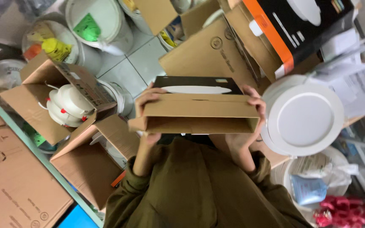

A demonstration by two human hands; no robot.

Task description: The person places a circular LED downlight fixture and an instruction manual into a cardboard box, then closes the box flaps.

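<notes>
Both my hands hold a flat cardboard box (197, 110) in front of my chest. Its far face is black with a picture of a white round lamp, and the end towards me is open with the flap folded out. My left hand (145, 102) grips the box's left end, with the fingers curled over the top edge. At the right end, my right hand (253, 110) grips in the same way. Olive green sleeves cover both forearms. I cannot see anything inside the box.
A stack of white round panel lamps (303, 117) lies just right of the box. An open carton (43, 99) with white round lamps stands at the left, with more cartons below it. White buckets (96, 23) stand on the tiled floor behind. A black and orange box (292, 29) is at the top right.
</notes>
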